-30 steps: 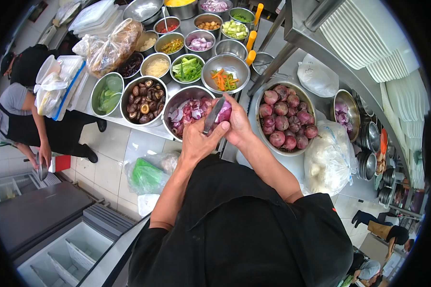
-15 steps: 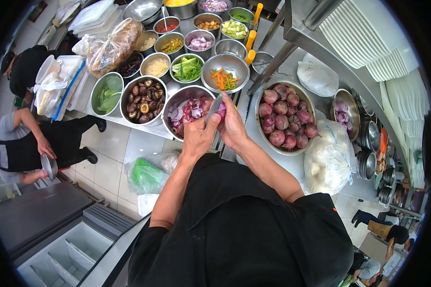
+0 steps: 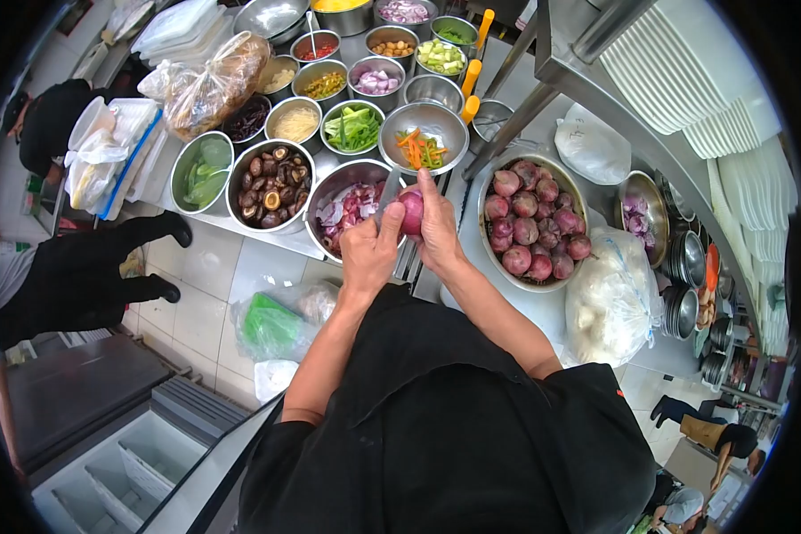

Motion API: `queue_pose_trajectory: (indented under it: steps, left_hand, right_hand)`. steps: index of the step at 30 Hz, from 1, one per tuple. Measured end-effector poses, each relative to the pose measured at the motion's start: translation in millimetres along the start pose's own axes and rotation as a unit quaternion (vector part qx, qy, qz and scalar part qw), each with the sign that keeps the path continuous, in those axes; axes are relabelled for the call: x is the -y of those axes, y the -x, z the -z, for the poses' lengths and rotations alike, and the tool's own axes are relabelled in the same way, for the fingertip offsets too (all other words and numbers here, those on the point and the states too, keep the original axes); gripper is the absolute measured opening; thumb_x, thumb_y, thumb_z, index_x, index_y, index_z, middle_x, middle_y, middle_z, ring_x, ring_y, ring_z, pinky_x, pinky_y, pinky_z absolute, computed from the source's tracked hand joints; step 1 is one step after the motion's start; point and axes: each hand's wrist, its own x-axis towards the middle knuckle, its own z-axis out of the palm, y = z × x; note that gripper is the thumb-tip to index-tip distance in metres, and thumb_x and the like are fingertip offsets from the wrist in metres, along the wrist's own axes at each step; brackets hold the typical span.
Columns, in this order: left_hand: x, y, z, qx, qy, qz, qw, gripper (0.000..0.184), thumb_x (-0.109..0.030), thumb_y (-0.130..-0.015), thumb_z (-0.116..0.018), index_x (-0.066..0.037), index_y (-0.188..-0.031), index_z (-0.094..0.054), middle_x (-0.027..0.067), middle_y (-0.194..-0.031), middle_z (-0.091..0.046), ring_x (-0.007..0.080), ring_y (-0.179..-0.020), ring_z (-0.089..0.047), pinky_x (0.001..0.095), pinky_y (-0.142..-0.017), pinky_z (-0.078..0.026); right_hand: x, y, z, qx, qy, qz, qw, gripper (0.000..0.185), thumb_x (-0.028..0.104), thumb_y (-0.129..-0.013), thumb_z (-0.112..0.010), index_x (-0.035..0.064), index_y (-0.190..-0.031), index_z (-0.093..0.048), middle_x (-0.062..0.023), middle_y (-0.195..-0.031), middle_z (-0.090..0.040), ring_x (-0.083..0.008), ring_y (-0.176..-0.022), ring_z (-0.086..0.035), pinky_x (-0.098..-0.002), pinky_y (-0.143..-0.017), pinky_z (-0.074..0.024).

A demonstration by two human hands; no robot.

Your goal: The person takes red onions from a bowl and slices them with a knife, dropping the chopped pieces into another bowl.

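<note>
My left hand (image 3: 368,255) is closed around a knife (image 3: 390,190), its blade pointing up and away beside the onion. A red onion (image 3: 411,214) is gripped in my right hand (image 3: 439,233), with the left thumb close to it. Just beneath and to the left sits a steel bowl of red onion peels and pieces (image 3: 349,206). Beyond the hands stands a steel bowl (image 3: 424,125) with carrot strips and green and white bits. On the right, a large bowl (image 3: 534,222) is heaped with whole red onions.
Mushrooms fill a bowl (image 3: 271,187) left of the peels. Several containers of cut vegetables line the counter's back. A bag of pale food (image 3: 607,298) lies right, beneath a metal shelf post (image 3: 507,133). A co-worker (image 3: 58,285) stands at left near an open freezer (image 3: 125,481).
The onion has turned into fuller view between my hands, and the blade now stands more upright. At left, the co-worker has shifted, and the metal bowl they held is out of sight.
</note>
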Motion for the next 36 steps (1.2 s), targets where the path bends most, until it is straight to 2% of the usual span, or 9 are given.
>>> queue_pose_trajectory:
  steps: [5,11,14,17,20,26,28,32,36]
  left_hand:
    - [6.1,7.1,-5.0,0.034,-0.01,-0.039,0.999,0.048,-0.041,-0.093,-0.061,0.003,-0.073,-0.064,0.0091,-0.048,-0.045,0.0127,-0.046,-0.041,0.0342,-0.045,-0.037]
    - [-5.9,15.9,1.2,0.053,0.015,-0.066,0.996,0.048,-0.041,-0.092,-0.062,0.003,-0.076,-0.065,0.01,-0.049,-0.046,0.0113,-0.048,-0.042,0.0328,-0.046,-0.038]
    - [-14.2,7.1,19.2,0.018,0.03,0.011,0.999,0.048,-0.043,-0.092,-0.061,0.003,-0.079,-0.068,0.0093,-0.051,-0.047,0.009,-0.052,-0.043,0.0311,-0.048,-0.039]
    - [21.2,-11.8,33.3,0.011,-0.154,0.038,0.987,0.054,-0.048,-0.091,-0.06,0.003,-0.075,-0.066,0.0212,-0.063,-0.062,0.0341,-0.058,-0.061,0.0402,-0.057,-0.047]
    - [41.3,-21.2,39.8,0.034,-0.269,0.058,0.961,0.061,-0.054,-0.09,-0.057,0.004,-0.07,-0.063,0.0281,-0.069,-0.063,0.0473,-0.068,-0.06,0.0495,-0.062,-0.047]
    - [39.5,-26.8,41.0,0.02,-0.346,0.089,0.934,0.063,-0.055,-0.089,-0.055,0.004,-0.07,-0.063,0.029,-0.068,-0.062,0.0478,-0.072,-0.062,0.0521,-0.066,-0.048]
    - [40.7,-27.0,39.7,0.014,-0.348,0.081,0.934,0.06,-0.052,-0.088,-0.058,0.004,-0.07,-0.063,0.0285,-0.068,-0.062,0.0475,-0.072,-0.063,0.0519,-0.066,-0.048]
    - [53.6,-24.9,38.5,-0.005,-0.367,0.024,0.93,0.055,-0.05,-0.086,-0.064,0.003,-0.072,-0.063,0.0269,-0.069,-0.063,0.0449,-0.07,-0.063,0.047,-0.065,-0.049]
    - [34.8,-25.0,41.4,0.035,-0.295,0.06,0.953,0.045,-0.042,-0.084,-0.071,0.003,-0.082,-0.067,0.0179,-0.068,-0.066,0.0282,-0.063,-0.065,0.0385,-0.062,-0.049]
  right_hand:
    - [-9.6,-8.0,2.4,-0.025,0.016,0.091,0.995,0.044,0.051,-0.093,-0.057,0.008,-0.085,-0.06,0.0016,-0.073,-0.057,-0.0044,-0.061,-0.047,-0.0197,-0.055,-0.0381]
    - [-1.4,-9.3,4.7,-0.028,-0.024,0.041,0.998,0.046,0.054,-0.092,-0.055,0.0084,-0.09,-0.058,0.0006,-0.075,-0.06,-0.0057,-0.065,-0.056,-0.0204,-0.057,-0.0452]
    - [3.1,-7.4,6.8,-0.04,-0.041,0.004,0.998,0.055,0.062,-0.09,-0.051,0.0083,-0.1,-0.056,-0.0019,-0.08,-0.064,-0.0094,-0.071,-0.064,-0.0235,-0.054,-0.0497]
    - [7.2,-4.4,8.1,-0.007,-0.062,-0.016,0.998,0.057,0.065,-0.09,-0.046,0.0094,-0.096,-0.057,-0.0011,-0.079,-0.062,-0.0103,-0.067,-0.062,-0.0234,-0.049,-0.0467]
    - [6.8,-5.6,8.9,0.026,-0.102,-0.032,0.994,0.057,0.064,-0.092,-0.043,0.0095,-0.091,-0.058,-0.0002,-0.075,-0.06,-0.011,-0.062,-0.059,-0.0228,-0.046,-0.0433]
    - [5.5,-7.4,8.1,0.067,-0.106,-0.034,0.992,0.057,0.064,-0.093,-0.041,0.0094,-0.089,-0.059,-0.001,-0.075,-0.059,-0.0101,-0.063,-0.057,-0.0221,-0.047,-0.0402]
    - [4.1,-8.0,10.5,0.082,-0.105,-0.033,0.991,0.058,0.063,-0.092,-0.041,0.0073,-0.09,-0.057,-0.004,-0.075,-0.058,-0.0144,-0.067,-0.06,-0.0224,-0.046,-0.0404]
    - [3.3,-8.4,9.3,0.088,-0.098,-0.028,0.991,0.058,0.063,-0.093,-0.041,0.0076,-0.089,-0.058,-0.0027,-0.074,-0.058,-0.0119,-0.064,-0.058,-0.0224,-0.046,-0.0404]
    - [3.5,-8.0,9.3,0.095,-0.092,-0.028,0.991,0.057,0.062,-0.094,-0.041,0.009,-0.087,-0.06,0.0002,-0.073,-0.059,-0.0082,-0.063,-0.057,-0.0225,-0.05,-0.0423]
